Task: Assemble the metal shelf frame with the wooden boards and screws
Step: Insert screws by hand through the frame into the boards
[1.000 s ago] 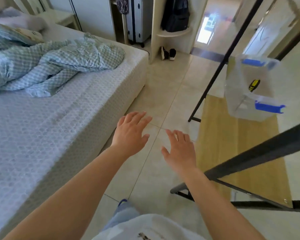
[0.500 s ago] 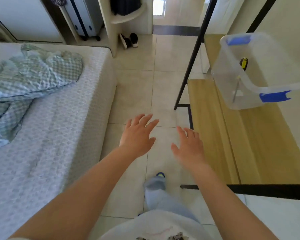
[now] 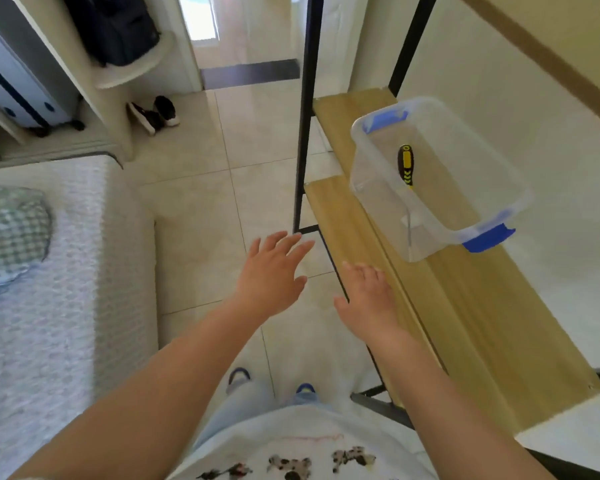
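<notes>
Your hands have drifted right toward the shelf since a second ago — both spread wide, holding nothing. Your right hand hovers over the lower board; your left hand is over the floor. Boards already sit in the frame; the screwdriver lies in the tub — screwing may remain.

Matt black metal frame, smooth wood boards, clear plastic tub, glossy floor tiles.
</notes>
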